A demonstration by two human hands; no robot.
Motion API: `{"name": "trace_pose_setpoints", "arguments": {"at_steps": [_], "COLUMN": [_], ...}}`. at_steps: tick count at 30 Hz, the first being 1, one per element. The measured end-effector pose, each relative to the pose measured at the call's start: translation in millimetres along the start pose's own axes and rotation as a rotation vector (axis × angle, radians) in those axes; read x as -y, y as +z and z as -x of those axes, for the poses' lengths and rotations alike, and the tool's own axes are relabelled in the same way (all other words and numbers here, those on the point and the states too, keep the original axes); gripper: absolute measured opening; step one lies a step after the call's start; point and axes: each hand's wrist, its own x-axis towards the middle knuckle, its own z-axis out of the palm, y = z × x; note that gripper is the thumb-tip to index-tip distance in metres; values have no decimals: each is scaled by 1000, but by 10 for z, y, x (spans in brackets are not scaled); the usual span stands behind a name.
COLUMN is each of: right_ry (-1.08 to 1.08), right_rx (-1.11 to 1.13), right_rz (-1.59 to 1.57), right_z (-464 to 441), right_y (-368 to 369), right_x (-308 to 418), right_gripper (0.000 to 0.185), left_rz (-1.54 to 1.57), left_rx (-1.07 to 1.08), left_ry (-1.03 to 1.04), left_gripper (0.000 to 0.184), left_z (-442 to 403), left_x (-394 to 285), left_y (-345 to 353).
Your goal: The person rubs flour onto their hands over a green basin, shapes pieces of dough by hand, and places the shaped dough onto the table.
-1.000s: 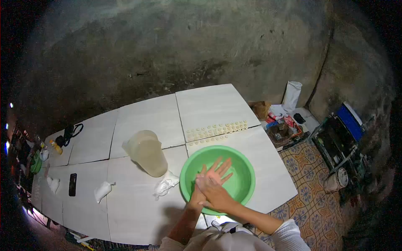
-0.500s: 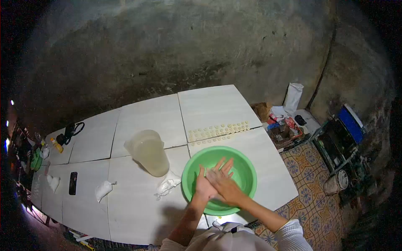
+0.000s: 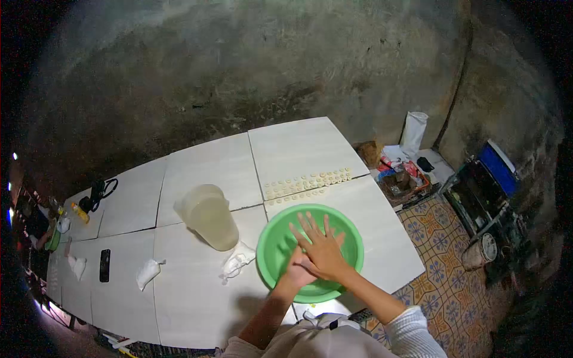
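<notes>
Over the green basin [image 3: 267, 268] my two hands lie one across the other. My right hand [image 3: 326, 253] is on top, palm down, with its fingers spread. Beneath it my left hand [image 3: 300, 272] is turned palm up and mostly covered; the fingertips that show past the right hand look stretched out. Whether anything lies between the palms is hidden. Behind the basin, rows of small pale ring-shaped pieces [image 3: 310, 181] sit on the white tiled table [image 3: 203, 298]. A crumpled white plastic bag [image 3: 237, 261] lies just left of the basin.
A translucent pitcher [image 3: 209, 216] of cloudy liquid stands left of the basin. Farther left are a tied white bag [image 3: 149, 273], a phone [image 3: 105, 265] and a black cable [image 3: 102, 194]. To the right, a box of clutter [image 3: 401, 186] and a bucket [image 3: 479, 252] stand off the table.
My right hand has slid forward and turned over the left, its fingers now spread toward the far rim. The left hand's fingers are more covered. The view has shifted slightly.
</notes>
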Motion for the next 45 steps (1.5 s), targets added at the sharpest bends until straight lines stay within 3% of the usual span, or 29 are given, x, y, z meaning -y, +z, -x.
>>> {"name": "trace_pose_setpoints", "arguments": {"at_steps": [1, 3, 5, 6, 7, 9, 11, 13, 15, 17, 18, 20, 21, 23, 24, 25, 27, 28, 30, 31, 33, 34, 37, 38, 39, 41, 42, 43, 45], "right_ry": [4, 3, -125, -210, -297, -222, -19, 79, 72, 24, -81, -173, -175, 44, 154, 175, 236, 236, 44, 43, -158, -127, 44, 173, 178, 238, 175, 176, -143], "right_rx": [0, 191, 183, 145, 105, 126, 97, -51, -42, 2, 51, 76, 73, -98, -20, -102, -202, -204, -17, -18, 22, 8, -118, -97, -95, -177, -148, -149, 22], "right_rz": [3, -138, -25, -169, -313, -376, -110, -109, -187, -185, -183, -155, -156, -269, 28, -79, -129, -127, -203, -201, -292, -271, 48, 1, 2, -95, -129, -130, -234], "right_z": [-20, -76, 63, 156, 201, 285, 268, 132, 35, 78, 160, 265, 284, 277, 265, 194, 56, 22, 39, 113, 249, 322, 327, 256, 179, 24, 2, 14, 94], "right_y": [-21, -12, 223, 314, 334, 265, 168, 38, 13, 139, 266, 329, 368, 368, 229, 123, 76, 121, 252, 300, 378, 339, 253, 96, 33, -2, 34, 65, 131], "right_x": [86, 293, 389, 391, 383, 239, 110, 127, 266, 473, 556, 591, 487, 294, 230, 166, 167, 228, 369, 388, 408, 322, 22, 17, -2, 41, 118, 206, 361], "right_gripper": [83, 79, 80, 80, 79, 79, 77, 75, 76, 78, 80, 78, 78, 72, 70, 71, 71, 71, 73, 73, 72, 69, 71, 69, 69, 68, 68, 68, 68], "left_rz": [132, 214, 379, 459, 454, 70, 29, -37, -179, 507, 507, 492, 488, 593, 647, 698, -21, -21, 631, 630, 341, 106, 190, 62, 65, 519, 108, 107, 346], "left_rx": [85, 171, 337, 419, 418, 145, 51, 17, -6, 398, 398, 405, 405, 188, 80, -29, -114, -111, 427, 429, 241, 206, 50, -105, -105, 567, 211, 211, 394], "left_ry": [-126, -128, -124, -121, -121, 96, 55, -77, -75, -374, -373, -42, -40, 6, 25, 44, -131, -131, -407, -408, -61, 80, 27, -82, -87, -22, -184, -186, -40], "left_gripper": [92, 95, 99, 102, 102, 105, 105, 105, 103, 100, 100, 99, 99, 94, 92, 89, 96, 96, 103, 103, 109, 106, 104, 102, 102, 93, 96, 96, 111], "left_z": [-19, -77, -150, -161, -114, 22, 50, 13, 19, -116, -130, -136, -112, -10, 31, 50, 82, -16, -259, -248, -156, -123, -26, 19, -24, -159, -124, -195, -421], "left_x": [4, 77, 141, 158, 62, -149, -138, 6, 204, 225, 208, -34, -45, 32, 93, 44, -87, -11, 181, 124, -145, -246, -214, -109, 50, 234, 142, 169, 229], "left_y": [97, -45, -251, -330, -245, -10, 149, 19, -236, -427, -422, -128, -151, -231, -260, -96, 481, 273, -329, -265, 2, 87, 117, 76, 10, 71, 162, 47, -273]}}
